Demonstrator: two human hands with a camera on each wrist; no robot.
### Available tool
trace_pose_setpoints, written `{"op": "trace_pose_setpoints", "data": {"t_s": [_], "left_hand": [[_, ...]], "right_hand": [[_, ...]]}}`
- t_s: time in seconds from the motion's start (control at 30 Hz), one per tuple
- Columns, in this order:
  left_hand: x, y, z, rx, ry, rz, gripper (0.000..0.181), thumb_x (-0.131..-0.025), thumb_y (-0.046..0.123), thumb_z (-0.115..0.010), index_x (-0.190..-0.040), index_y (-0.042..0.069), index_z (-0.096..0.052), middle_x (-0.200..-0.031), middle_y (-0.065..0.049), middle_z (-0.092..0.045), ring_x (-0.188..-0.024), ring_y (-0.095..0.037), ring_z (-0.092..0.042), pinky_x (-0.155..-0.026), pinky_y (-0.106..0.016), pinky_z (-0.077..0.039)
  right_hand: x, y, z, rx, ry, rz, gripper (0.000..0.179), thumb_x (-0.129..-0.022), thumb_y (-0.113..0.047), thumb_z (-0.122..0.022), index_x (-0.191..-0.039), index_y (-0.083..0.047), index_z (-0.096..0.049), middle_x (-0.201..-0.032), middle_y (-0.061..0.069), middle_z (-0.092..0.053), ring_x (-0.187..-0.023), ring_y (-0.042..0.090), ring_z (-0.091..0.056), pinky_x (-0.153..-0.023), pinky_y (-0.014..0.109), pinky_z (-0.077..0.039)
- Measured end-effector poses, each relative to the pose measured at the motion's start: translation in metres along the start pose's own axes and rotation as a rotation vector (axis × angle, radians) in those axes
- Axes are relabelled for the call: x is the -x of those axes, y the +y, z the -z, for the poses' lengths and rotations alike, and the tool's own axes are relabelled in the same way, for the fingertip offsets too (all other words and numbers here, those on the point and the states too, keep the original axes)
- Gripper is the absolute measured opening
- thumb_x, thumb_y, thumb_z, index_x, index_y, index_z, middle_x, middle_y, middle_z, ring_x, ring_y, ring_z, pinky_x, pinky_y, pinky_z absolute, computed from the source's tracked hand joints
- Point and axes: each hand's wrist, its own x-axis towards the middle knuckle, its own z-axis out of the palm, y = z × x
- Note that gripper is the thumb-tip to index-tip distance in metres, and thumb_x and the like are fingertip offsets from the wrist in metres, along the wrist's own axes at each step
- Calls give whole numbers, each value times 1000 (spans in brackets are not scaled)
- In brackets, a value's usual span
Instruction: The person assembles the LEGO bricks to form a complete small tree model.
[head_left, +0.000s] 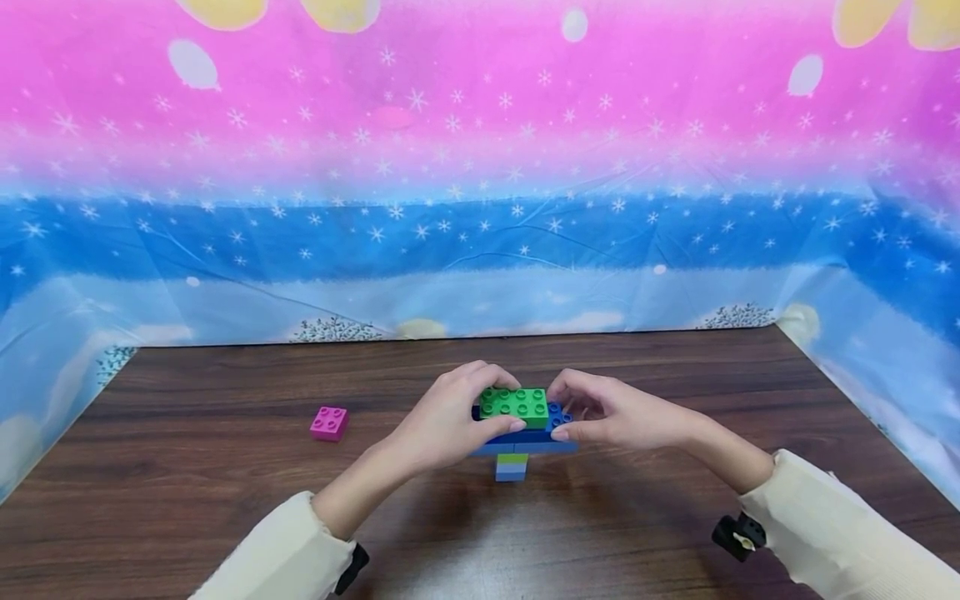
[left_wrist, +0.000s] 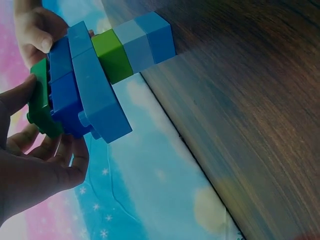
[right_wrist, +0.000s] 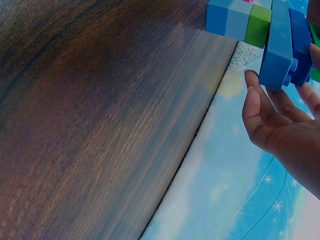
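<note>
A stack of toy building bricks stands on the table, with a narrow column of blue, light blue and a lime brick (head_left: 512,458) at the bottom. Wider blue bricks (left_wrist: 100,95) lie across it, topped by dark blue bricks (left_wrist: 67,95). Over these sits a green brick (head_left: 513,403) with studs up; whether it is fully seated I cannot tell. My left hand (head_left: 450,417) pinches the green brick between thumb and fingers. At the stack's right end, my right hand (head_left: 622,412) holds a dark blue brick, thumb in front and fingers behind.
A pink brick (head_left: 329,423) lies apart on the dark wooden table (head_left: 187,467), left of the stack. Behind the table hangs a pink and blue patterned cloth (head_left: 480,225), which also runs along both sides.
</note>
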Motion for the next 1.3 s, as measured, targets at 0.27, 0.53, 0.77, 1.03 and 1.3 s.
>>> {"op": "trace_pose_setpoints", "data": {"t_s": [0.27,0.53,0.77,1.03,1.3], "left_hand": [[1,-2,-2,67,8,38,27,-83,20,-69,-106,11,-60,-98,1,-57,-84,-13,-51,-73,-28,-44],[2,-4,-2,74,-2,37,30,-84,24,-67,-110,11,-61,-102,1,-58,-87,-13,-51,-75,-30,-44],[5,-3,2,89,-12,31,30,-88,23,-63,-116,11,-59,-106,-1,-59,-89,-14,-53,-76,-32,-45],[7,-6,2,125,-9,32,25,-88,21,-63,-110,10,-60,-101,-1,-60,-87,-16,-56,-74,-31,-47],[8,-7,2,127,4,5,24,-87,20,-63,-108,10,-60,-99,-1,-59,-84,-16,-54,-72,-29,-46]], "right_hand": [[-1,0,1,6,-4,2,22,-91,-20,-58,-107,-10,-47,-97,3,-60,-87,19,-59,-73,32,-49],[-1,1,1,7,-13,18,21,-92,-19,-57,-107,-10,-46,-96,3,-59,-87,18,-59,-73,32,-49],[0,1,1,4,-15,11,21,-92,-19,-57,-107,-11,-46,-97,3,-60,-88,18,-59,-73,32,-49],[1,1,1,2,-14,6,21,-91,-19,-57,-106,-10,-46,-97,3,-60,-87,18,-59,-72,31,-49],[1,0,1,5,-12,-1,20,-92,-20,-57,-106,-10,-46,-97,3,-59,-88,19,-59,-72,31,-49]]}}
